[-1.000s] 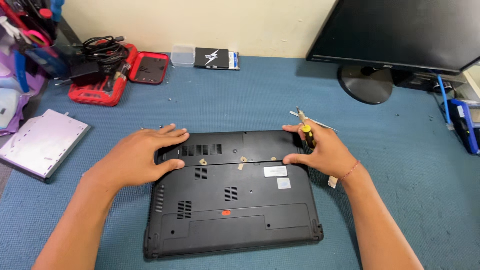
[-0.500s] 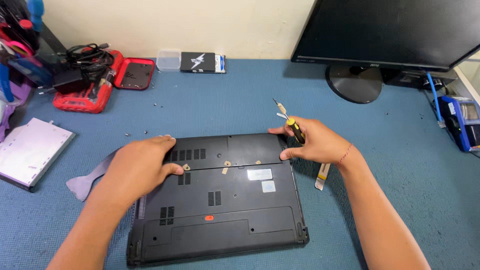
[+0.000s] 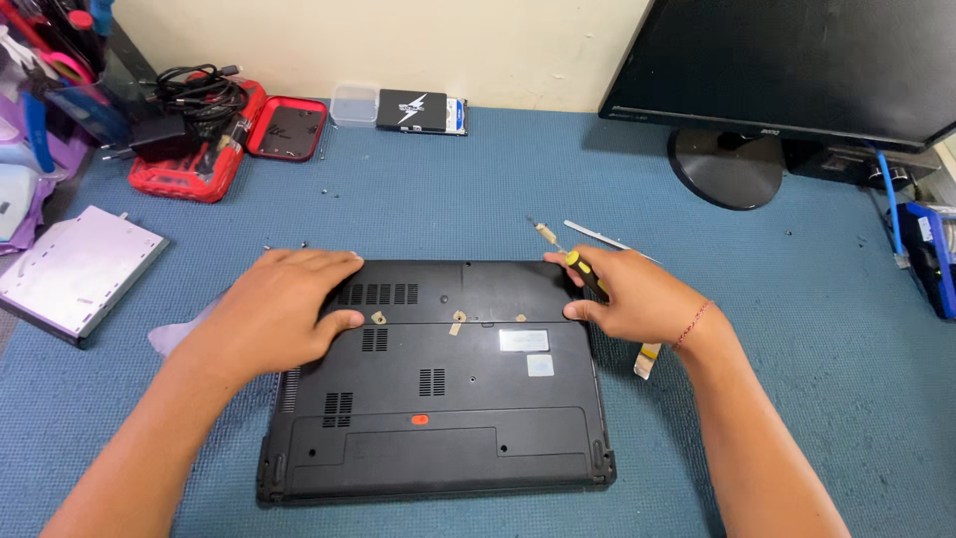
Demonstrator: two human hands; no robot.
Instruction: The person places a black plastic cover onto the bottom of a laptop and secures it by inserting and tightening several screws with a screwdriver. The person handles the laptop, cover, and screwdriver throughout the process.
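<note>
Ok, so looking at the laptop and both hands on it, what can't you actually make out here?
Head view only:
- The laptop rear left corner: covered by the left hand.
- Most of the screwdriver handle: wrapped in the right hand; its tip is too small to read.
- The loose screws on the blue mat: too small to tell their type.
- The monitor: top and right side cut off by the frame edge.

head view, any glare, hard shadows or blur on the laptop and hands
Head view: light is even and soft, with only faint shadows under the left hand and right hand; the upturned black laptop shows a dull sheen, no harsh glare; hands and screwdriver look sharp; the monitor leans from wide-angle distortion.
</note>
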